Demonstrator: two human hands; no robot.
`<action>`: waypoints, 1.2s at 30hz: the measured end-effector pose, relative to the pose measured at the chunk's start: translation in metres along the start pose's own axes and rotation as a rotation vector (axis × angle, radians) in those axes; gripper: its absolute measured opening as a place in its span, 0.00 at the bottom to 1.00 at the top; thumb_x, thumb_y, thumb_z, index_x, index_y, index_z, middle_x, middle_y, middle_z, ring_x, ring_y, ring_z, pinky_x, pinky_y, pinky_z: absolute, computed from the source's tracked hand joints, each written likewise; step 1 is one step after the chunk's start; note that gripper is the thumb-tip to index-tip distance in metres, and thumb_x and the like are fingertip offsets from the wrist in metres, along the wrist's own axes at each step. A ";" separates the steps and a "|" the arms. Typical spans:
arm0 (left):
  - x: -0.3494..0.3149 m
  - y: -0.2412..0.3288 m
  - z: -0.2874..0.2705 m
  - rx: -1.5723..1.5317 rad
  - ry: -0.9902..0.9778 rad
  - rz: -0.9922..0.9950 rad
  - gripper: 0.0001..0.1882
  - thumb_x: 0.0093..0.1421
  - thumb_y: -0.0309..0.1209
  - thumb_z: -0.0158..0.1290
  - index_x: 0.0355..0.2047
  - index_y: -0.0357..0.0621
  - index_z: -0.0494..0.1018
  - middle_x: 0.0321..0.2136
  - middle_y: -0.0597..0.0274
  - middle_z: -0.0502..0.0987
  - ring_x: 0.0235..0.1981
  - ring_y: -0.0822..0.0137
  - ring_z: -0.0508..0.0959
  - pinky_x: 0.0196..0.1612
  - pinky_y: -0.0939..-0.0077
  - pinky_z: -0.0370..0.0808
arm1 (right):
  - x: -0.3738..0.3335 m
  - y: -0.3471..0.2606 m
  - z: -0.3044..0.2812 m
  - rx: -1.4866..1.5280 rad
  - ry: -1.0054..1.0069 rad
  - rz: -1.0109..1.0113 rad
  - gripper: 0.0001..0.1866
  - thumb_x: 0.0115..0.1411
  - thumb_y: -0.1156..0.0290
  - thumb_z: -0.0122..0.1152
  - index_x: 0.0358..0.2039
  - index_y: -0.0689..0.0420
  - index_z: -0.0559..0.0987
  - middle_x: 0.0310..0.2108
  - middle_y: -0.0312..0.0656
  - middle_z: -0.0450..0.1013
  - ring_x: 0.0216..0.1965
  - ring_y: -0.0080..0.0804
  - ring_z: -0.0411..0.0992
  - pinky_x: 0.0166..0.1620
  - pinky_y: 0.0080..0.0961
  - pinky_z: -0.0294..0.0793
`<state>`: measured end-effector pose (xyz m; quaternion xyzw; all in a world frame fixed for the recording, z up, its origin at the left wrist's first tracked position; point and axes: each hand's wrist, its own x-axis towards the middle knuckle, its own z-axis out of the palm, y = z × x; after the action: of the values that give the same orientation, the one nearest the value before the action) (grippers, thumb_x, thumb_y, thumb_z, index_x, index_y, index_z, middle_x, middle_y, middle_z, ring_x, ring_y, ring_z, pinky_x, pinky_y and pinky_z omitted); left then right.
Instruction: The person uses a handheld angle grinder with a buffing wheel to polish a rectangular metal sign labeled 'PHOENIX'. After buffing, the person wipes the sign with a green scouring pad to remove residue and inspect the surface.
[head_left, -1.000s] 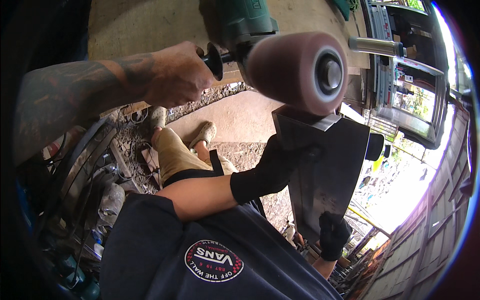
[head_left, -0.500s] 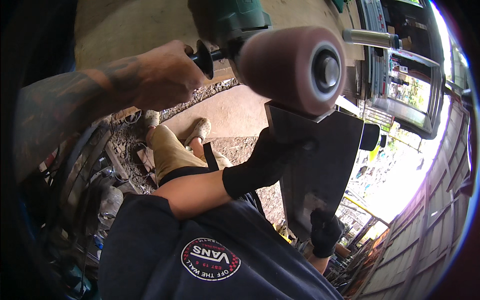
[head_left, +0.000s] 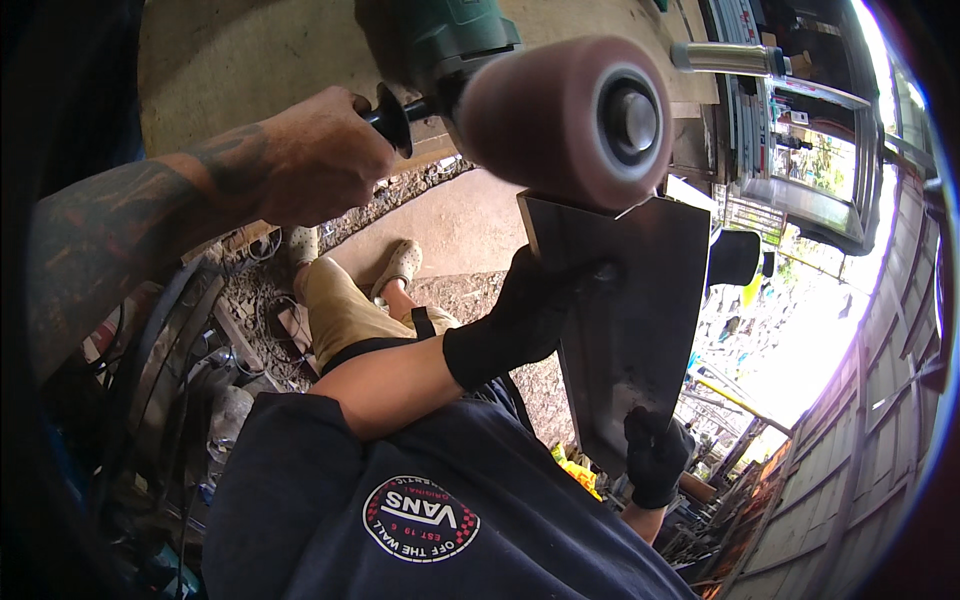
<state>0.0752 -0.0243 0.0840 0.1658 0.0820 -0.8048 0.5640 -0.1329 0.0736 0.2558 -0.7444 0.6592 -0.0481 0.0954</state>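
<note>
Gripped by the gloved left hand, nearer the sanding drum, and the right hand, the dark metal piece lies rightward of the left fingers, its long axis running toward the right ones.

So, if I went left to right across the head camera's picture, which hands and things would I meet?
Co-worker's bare hand → person's left hand, black-gloved, on the metal piece → person's right hand, also black-gloved → black round thing → ribbed metal wall.
</note>
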 end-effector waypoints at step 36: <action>0.003 -0.006 0.000 -0.186 -0.143 0.049 0.19 0.64 0.18 0.62 0.56 0.36 0.78 0.50 0.56 0.83 0.51 0.65 0.84 0.56 0.68 0.82 | 0.002 0.000 -0.001 -0.052 0.050 -0.094 0.07 0.53 0.81 0.73 0.32 0.59 0.85 0.26 0.44 0.82 0.26 0.37 0.82 0.32 0.31 0.76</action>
<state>0.0687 -0.0248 0.0827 0.0569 0.1115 -0.7896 0.6007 -0.1330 0.0717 0.2567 -0.7751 0.6269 -0.0539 0.0573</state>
